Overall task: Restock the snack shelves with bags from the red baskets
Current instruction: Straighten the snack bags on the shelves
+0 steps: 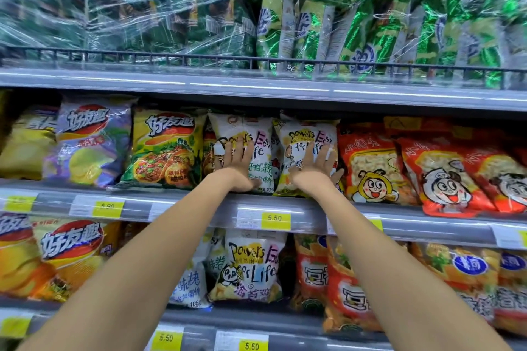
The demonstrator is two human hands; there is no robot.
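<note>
Up-left of the 5.50 price tag [275, 219]: left hand [238, 165], fingers straight and spread, pressing flat on the left white bag [242, 131]. Up-right of the tag: right hand [312, 167] likewise flat on the right white bag [309, 134]. Neither hand grasps anything. Step looks like seating the bags upright on the shelf. Next probably means letting go and fetching more; red baskets not in view.
</note>
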